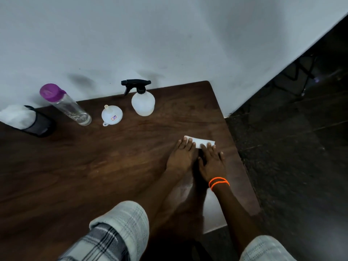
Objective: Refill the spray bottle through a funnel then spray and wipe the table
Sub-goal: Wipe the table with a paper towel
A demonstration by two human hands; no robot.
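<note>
Both hands point(195, 157) flat on tissue point(202, 141) near table point(94, 176) right edge.

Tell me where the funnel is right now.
In the head view the white funnel lies on the table near its far edge, left of centre, between the purple-capped water bottle and the spray bottle, away from both hands.

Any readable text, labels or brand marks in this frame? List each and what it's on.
Nothing can be read with confidence.
Small sticker on the white funnel: red and blue marks, too small and blurred to read.
Clear water bottle with the purple cap: faint pattern on the body near its base, no legible letters.
Spray bottle: no label showing.
White paper towel under both hands: blank.
</note>
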